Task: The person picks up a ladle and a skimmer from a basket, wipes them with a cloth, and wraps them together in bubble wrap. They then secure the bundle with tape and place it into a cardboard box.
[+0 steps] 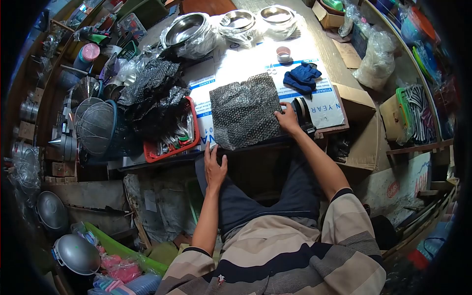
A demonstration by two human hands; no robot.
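A dark, roughly square sheet of bubble wrap (246, 112) lies on the table in front of me. My right hand (287, 120) grips its right edge, with the thumb on top. My left hand (215, 168) is at the table's front edge by the sheet's lower left corner, fingers apart and holding nothing. Just right of my right hand stand black tape rolls (301, 109). A crumpled blue cloth (302, 77) lies beyond them, and a small roll of tape (283, 54) sits farther back.
Left of the sheet is a red tray (196, 129) of small packaged items, with crumpled black bubble wrap (155, 91) above it. Plastic-wrapped steel bowls (186, 30) line the back. A blue basket (123, 135) with strainers stands left, and a cardboard box (361, 128) right.
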